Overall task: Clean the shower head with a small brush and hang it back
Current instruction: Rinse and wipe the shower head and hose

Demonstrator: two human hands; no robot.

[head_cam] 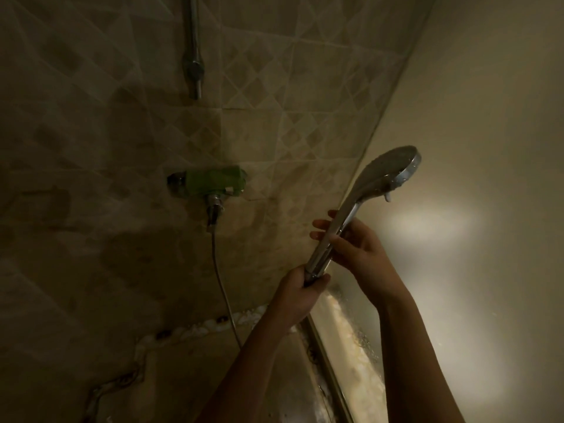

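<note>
A chrome shower head with a long handle is held up, tilted to the upper right, its round face turned toward the glass panel and wet with drops. My left hand grips the bottom end of the handle. My right hand wraps around the handle a little higher, fingers curled behind it. A thin hose runs down from the wall valve. No brush is visible.
A wall valve wrapped in green sits on the tiled wall at centre. The vertical shower rail with its holder is at top centre. A frosted glass panel fills the right side, its metal frame running diagonally.
</note>
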